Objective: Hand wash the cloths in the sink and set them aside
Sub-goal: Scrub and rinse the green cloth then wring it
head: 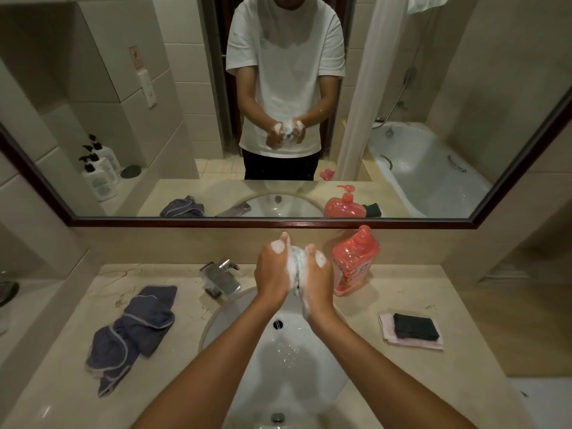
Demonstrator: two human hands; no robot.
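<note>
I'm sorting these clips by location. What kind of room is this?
A bathroom, perhaps in a hotel: a round sink set in a stone counter, a wide wall mirror reflecting a bathtub and shower curtain, with pump bottles in a tiled corner.

Mostly hidden between the soapy left hand (274, 274) and right hand (318, 278): a pale cloth (297, 264), colour unclear under foam. Pink cloth (411, 340) largely covered by dark cloth (416, 326). Bottle (356, 261) label unreadable.
</note>
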